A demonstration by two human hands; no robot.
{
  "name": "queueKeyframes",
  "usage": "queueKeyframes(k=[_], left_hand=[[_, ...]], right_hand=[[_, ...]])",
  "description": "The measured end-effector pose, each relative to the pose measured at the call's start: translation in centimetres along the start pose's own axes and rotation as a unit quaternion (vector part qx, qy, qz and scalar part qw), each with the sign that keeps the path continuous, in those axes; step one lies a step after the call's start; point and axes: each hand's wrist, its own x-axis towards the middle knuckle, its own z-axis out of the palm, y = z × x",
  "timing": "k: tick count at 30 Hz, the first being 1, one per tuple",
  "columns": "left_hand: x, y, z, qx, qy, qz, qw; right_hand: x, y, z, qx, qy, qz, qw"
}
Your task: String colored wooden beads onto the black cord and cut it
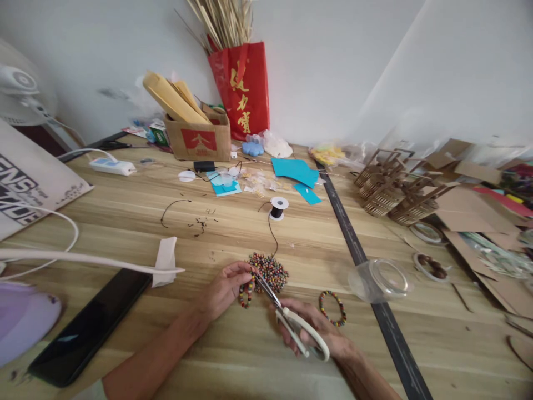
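Observation:
Pinched in my left hand is a bead bracelet, a string of small multicoloured beads that hangs from my fingertips. My right hand grips a pair of scissors by its cream handles. The blades point up and left, and their tips are at the left fingertips, by the bracelet's cord end; whether they touch the cord I cannot tell. Just behind the blades lies a pile of loose beads. A finished-looking bead bracelet ring rests on the table right of my right hand.
Behind the beads stands a spool of black cord, its loose end trailing toward them. A black phone lies at left beneath a white cable. On the right are a clear plastic jar and small woven baskets. Black cord scraps lie farther back.

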Motion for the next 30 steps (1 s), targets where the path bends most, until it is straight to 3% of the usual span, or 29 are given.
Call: queueKeyframes(k=[16,30], left_hand=[[-0.1,-0.2,-0.1,0.016,-0.022,-0.033,0.999],[-0.4,-0.5,0.5,-0.005,-0.053,-0.051,0.997]], right_hand=[[0.3,0.0,1.4,-0.131,0.086,-0.032,0.987],[-0.3,0.2,1.1,-0.343,0.139,-0.040,0.928]])
